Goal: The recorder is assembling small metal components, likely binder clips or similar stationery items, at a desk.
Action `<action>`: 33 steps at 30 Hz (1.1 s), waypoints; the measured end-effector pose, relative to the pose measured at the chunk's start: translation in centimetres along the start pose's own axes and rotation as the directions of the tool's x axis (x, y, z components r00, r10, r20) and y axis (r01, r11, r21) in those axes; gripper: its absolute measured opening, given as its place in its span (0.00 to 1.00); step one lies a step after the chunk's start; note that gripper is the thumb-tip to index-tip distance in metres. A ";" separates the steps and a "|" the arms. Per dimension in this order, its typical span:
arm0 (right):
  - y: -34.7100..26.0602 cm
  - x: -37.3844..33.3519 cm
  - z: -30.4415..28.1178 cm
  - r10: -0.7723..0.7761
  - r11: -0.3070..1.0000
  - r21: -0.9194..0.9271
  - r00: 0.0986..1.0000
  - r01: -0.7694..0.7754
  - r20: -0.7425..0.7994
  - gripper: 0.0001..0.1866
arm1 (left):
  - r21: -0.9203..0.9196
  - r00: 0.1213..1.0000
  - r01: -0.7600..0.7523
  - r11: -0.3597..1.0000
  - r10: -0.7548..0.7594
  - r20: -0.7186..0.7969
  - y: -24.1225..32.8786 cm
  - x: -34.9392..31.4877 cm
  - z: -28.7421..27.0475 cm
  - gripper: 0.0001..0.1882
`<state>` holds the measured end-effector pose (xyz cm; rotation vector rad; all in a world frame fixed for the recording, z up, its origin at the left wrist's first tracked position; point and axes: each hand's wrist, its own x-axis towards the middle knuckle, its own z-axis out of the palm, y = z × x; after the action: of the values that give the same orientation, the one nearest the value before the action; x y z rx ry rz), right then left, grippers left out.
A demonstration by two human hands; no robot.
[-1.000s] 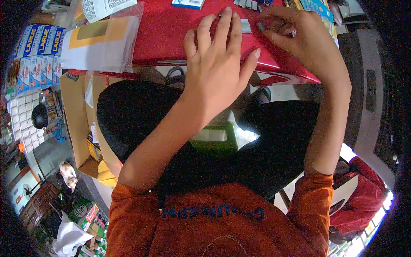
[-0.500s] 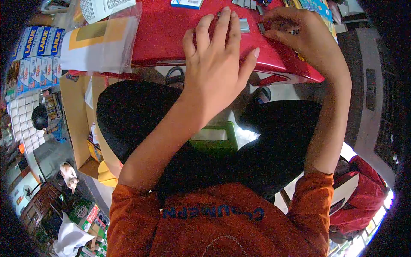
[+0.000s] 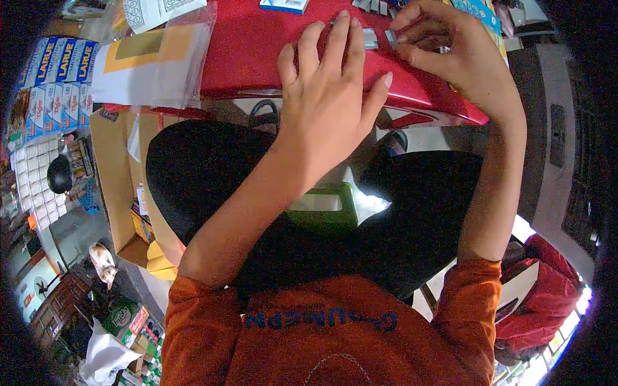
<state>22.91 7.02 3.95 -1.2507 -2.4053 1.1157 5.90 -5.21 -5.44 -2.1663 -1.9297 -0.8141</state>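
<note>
My left hand lies with its fingers stretched out on the red table. Beside its index finger is a pale grey strip lying flat on the tabletop. To the right, my right hand pinches a small flat grey strip between thumb and fingers, close to the lying one. Several similar grey strips are laid out at the far edge of the view. What lies under the left fingertips is mostly hidden.
Clear plastic sleeves with papers overhang the table's left side. A blue and white box sits at the far side. Below are an open cardboard box and a green container between my legs. A cat is on the floor.
My right hand has tilted the small strip, which now catches the light beside the lying one. The left hand has shifted very slightly to the right.
</note>
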 end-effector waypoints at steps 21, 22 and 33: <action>-2.6 0.1 0.5 0.085 0.996 0.028 0.995 -0.086 0.053 0.12 | -0.014 1.000 -0.005 1.000 0.005 -0.014 0.0 0.1 0.3 0.35; -3.2 0.2 0.5 0.145 0.989 0.004 0.988 -0.146 0.061 0.12 | -0.015 1.000 -0.003 1.000 0.003 -0.009 0.0 0.0 0.2 0.35; 1.8 0.0 1.4 -0.198 0.980 -0.014 0.980 0.198 -0.021 0.15 | -0.022 1.000 -0.004 1.000 0.004 -0.018 0.1 0.1 0.3 0.35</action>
<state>23.31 6.89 1.73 -0.9946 -2.4589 1.0249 6.10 -4.99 -5.57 -2.1670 -1.9169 -0.8551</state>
